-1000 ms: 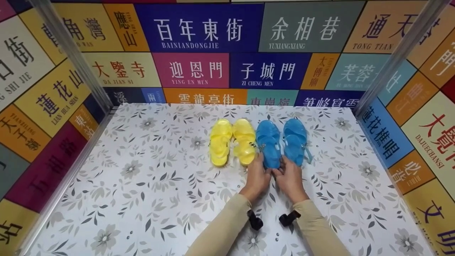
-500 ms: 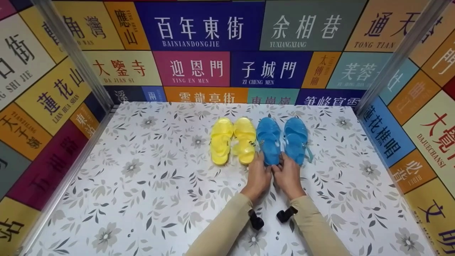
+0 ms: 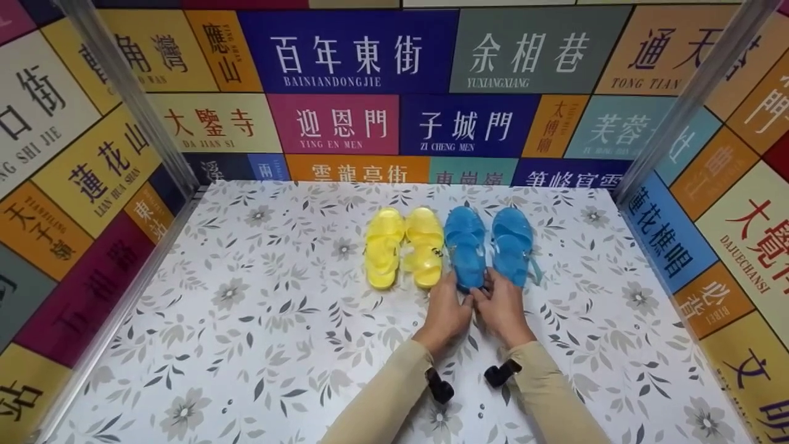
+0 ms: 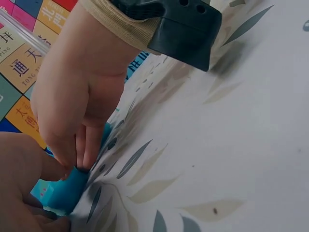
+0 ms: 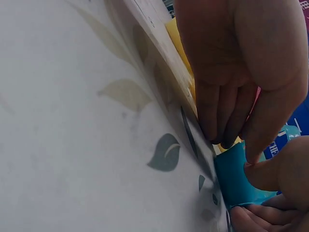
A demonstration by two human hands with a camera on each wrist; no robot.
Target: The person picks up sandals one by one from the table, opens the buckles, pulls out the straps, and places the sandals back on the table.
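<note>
A blue jelly sandal (image 3: 466, 243) lies with its toe away from me. My left hand (image 3: 447, 311) holds its heel from the left, and my right hand (image 3: 500, 308) holds the same heel from the right, the thumbs close together behind it. In the left wrist view, fingers of both hands close in on the blue heel (image 4: 65, 193); the right wrist view shows the blue heel end (image 5: 236, 176) between fingers too. Its mate, another blue sandal (image 3: 513, 237), sits just to the right, its heel partly behind my right hand.
To the left stand two yellow sandals, an outer one (image 3: 383, 246) and an inner one (image 3: 424, 243), toes pointing the same way. All rest on a white floral-patterned surface (image 3: 246, 345). Walls of coloured sign panels (image 3: 345, 49) enclose the back and sides.
Both hands stay at the blue sandal's heel, and the sandals keep their row. Only the head view shifts slightly up and down.
</note>
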